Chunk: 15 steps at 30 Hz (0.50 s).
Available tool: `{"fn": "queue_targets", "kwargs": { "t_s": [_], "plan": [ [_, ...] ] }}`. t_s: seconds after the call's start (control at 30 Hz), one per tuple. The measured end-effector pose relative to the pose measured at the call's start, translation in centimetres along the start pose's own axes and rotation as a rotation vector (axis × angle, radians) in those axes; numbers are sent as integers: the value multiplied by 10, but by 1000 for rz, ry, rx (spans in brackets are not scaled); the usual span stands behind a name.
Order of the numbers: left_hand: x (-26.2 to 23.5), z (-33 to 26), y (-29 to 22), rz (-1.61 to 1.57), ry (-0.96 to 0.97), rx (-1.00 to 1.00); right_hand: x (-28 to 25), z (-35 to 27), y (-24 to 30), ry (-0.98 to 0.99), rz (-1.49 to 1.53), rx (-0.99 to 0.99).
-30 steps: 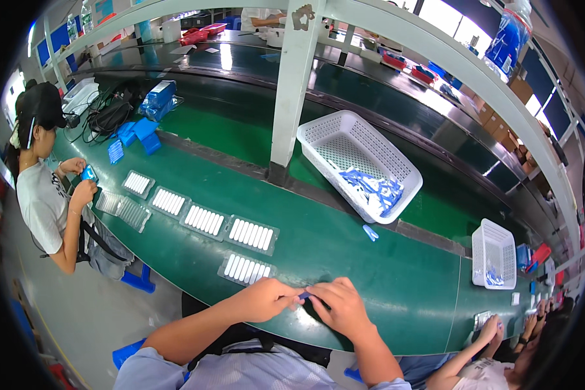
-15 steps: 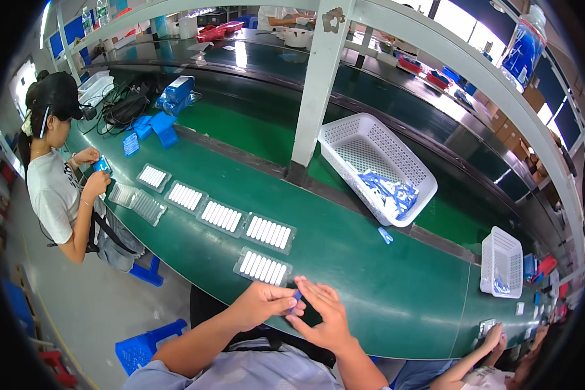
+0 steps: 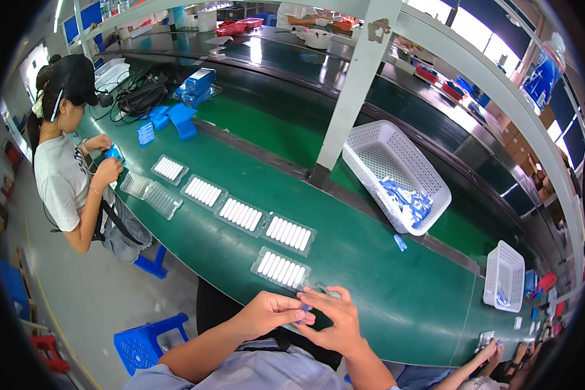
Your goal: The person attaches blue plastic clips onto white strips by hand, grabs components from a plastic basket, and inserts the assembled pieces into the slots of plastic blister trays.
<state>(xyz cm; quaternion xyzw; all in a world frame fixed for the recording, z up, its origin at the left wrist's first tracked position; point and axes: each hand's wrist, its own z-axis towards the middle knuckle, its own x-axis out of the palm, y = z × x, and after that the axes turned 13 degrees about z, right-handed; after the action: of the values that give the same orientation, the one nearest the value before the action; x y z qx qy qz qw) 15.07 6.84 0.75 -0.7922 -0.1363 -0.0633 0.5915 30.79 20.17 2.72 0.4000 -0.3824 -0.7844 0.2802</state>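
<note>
Left hand: your left hand (image 3: pixel 273 314) is curling its fingers narrow, pinching one end of a small blue piece (image 3: pixel 303 309) at the near edge of the green bench (image 3: pixel 383 286).
Right hand: your right hand (image 3: pixel 335 318) is meeting the left, its fingers closing on the same small blue piece from the other side.
Small blue piece: it is sitting between your two sets of fingertips, mostly hidden by them, just over the bench edge in front of your body.
Nearest tray: a clear tray of white parts (image 3: pixel 281 268) is lying just beyond your hands, touching neither.
Other trays: a row of clear trays (image 3: pixel 240 214) is running away to your left along the bench.
Basket: a large white basket (image 3: pixel 396 172) holding blue bags is resting tilted beside the post, well apart from your hands.
Co-worker: a person in a white shirt (image 3: pixel 62 179) is standing at the left end, handling something blue.
</note>
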Motion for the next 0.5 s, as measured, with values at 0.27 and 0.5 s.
{"fn": "queue_targets", "kwargs": {
  "t_s": [0.27, 0.5],
  "plan": [
    [-23, -12, 3, 34, -17, 15, 22, 23, 4, 82, -24, 48],
    [-50, -40, -26, 260, -318, 173, 24, 22, -15, -132, 6, 79]
  ]
}}
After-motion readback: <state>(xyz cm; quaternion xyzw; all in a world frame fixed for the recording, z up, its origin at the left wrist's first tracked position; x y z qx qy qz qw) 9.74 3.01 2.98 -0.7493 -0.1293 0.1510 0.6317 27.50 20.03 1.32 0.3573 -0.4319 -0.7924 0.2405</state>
